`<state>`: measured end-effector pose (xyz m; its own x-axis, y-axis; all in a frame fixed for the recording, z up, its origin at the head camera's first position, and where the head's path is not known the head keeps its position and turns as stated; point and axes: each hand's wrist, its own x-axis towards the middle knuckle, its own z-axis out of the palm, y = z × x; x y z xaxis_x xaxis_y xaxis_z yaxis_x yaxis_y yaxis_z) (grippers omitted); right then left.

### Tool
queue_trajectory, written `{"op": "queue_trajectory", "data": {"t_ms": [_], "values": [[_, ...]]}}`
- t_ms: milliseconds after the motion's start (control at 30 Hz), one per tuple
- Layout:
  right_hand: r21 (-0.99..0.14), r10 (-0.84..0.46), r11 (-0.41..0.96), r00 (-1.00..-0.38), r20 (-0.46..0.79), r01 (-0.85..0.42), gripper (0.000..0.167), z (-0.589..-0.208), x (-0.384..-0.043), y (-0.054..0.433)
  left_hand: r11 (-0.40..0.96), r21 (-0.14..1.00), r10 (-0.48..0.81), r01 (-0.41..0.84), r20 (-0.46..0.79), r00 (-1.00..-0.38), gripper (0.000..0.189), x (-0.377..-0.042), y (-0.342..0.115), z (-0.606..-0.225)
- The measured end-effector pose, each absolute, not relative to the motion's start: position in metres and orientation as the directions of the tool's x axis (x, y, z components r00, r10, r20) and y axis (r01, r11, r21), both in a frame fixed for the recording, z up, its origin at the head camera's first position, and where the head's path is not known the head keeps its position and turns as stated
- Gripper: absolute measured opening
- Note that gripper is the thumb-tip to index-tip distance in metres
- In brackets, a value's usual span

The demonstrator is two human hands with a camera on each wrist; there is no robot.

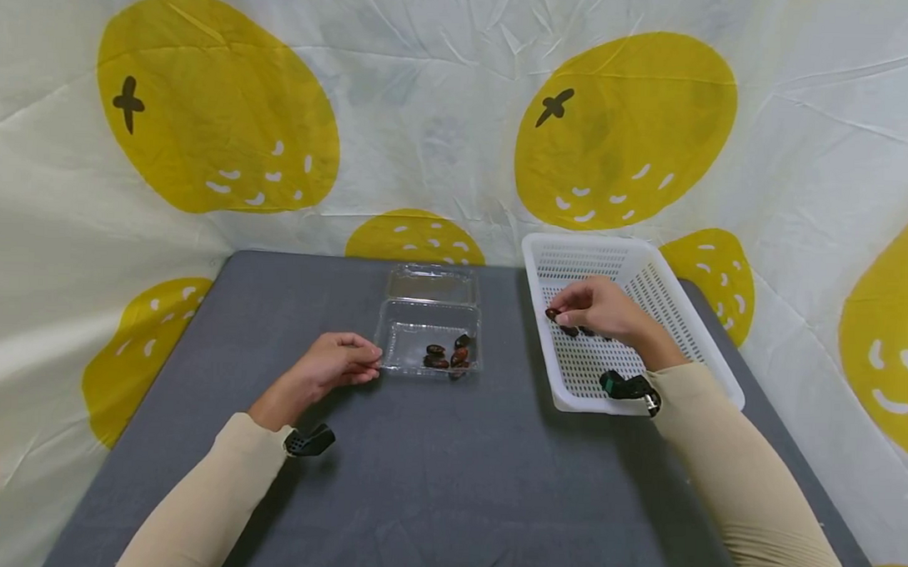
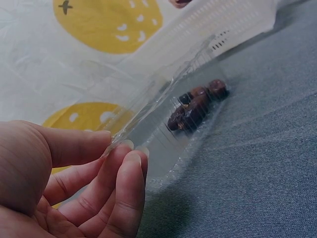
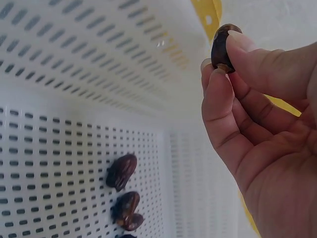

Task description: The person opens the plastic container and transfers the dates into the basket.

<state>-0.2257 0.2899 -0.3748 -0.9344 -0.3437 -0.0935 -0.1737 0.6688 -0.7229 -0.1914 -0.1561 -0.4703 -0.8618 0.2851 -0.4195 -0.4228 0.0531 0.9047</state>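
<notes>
Thumb and fingers of my right hand point(image 1: 599, 307) pinch a dark brown date point(image 3: 224, 48), held up over the white perforated basket point(image 1: 556, 379). More dates point(image 3: 122, 171) lie on the basket's floor below that hand. My left hand point(image 1: 337, 363) pinches the left rim of a clear plastic clamshell box point(image 1: 403, 336), as the left wrist view shows close up. Several dates point(image 1: 459, 355) are gathered in the right part of the box. Its lid point(image 1: 433, 286) stands folded open at the far side.
A grey cloth-covered table point(image 1: 432, 483) lies beneath everything, with the box near its middle and the basket to the right. Behind it hangs a white curtain point(image 1: 431, 91) printed with yellow fruit shapes, close to the table's far edge.
</notes>
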Motion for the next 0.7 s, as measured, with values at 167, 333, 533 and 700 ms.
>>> {"op": "queue_trajectory", "data": {"t_ms": [167,333,533,700], "values": [[-0.733,-0.311,0.669,-0.942,-0.125,-0.123,0.022,-0.378,-0.228,0.298,0.048,0.904,0.292,-0.425,-0.419,-0.86,0.03,-0.191,-0.156,-0.467],[-0.742,-0.324,0.659,-0.937,-0.132,-0.124,0.024,-0.387,-0.234,0.304,0.052,0.905,0.284,-0.421,-0.418,-0.863,0.027,-0.188,-0.159,-0.466],[-0.711,-0.281,0.697,-0.948,-0.148,-0.096,0.022,-0.391,-0.237,0.315,0.033,0.908,0.299,-0.418,-0.408,-0.863,0.026,-0.191,-0.159,-0.468],[-0.699,-0.268,0.711,-0.947,-0.178,-0.069,0.025,-0.396,-0.241,0.326,0.029,0.905,0.296,-0.424,-0.413,-0.862,0.021,-0.192,-0.156,-0.468]]}}
